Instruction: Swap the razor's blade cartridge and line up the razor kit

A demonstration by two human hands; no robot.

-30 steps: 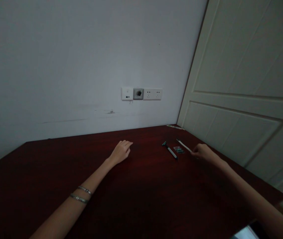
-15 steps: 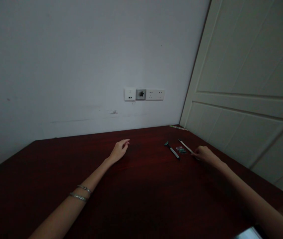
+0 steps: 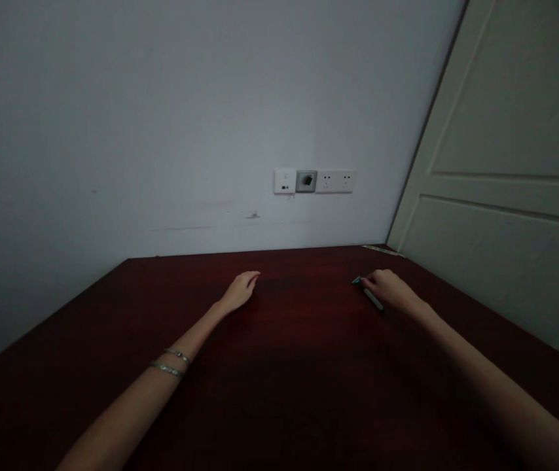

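Your right grip (image 3: 386, 286) covers part of the razor (image 3: 372, 299), so the neck between its head (image 3: 356, 280) and handle is mostly hidden from you. The fingers are bent over and seen from the back; you cannot tell how far apart they are, or whether they pinch the razor or only touch it. Whatever lies under that palm is out of sight too.

The razor is on the tabletop (image 3: 279, 366), its green head just to the left of your right fingertips, its grey handle slanting back toward you beneath the grip. In this dim light the handle's end blurs into the dark red surface.

Your left grip (image 3: 239, 292) is well apart, to the left of the razor, loosely curled and half open, with nothing showing in it; its underside is hidden. Two metal bracelets (image 3: 166, 369) circle that forearm. Both arms are cut off by the frame. Beyond your right grip, a thin pale strip (image 3: 382, 250) lies at the far edge, its markings too small to read.
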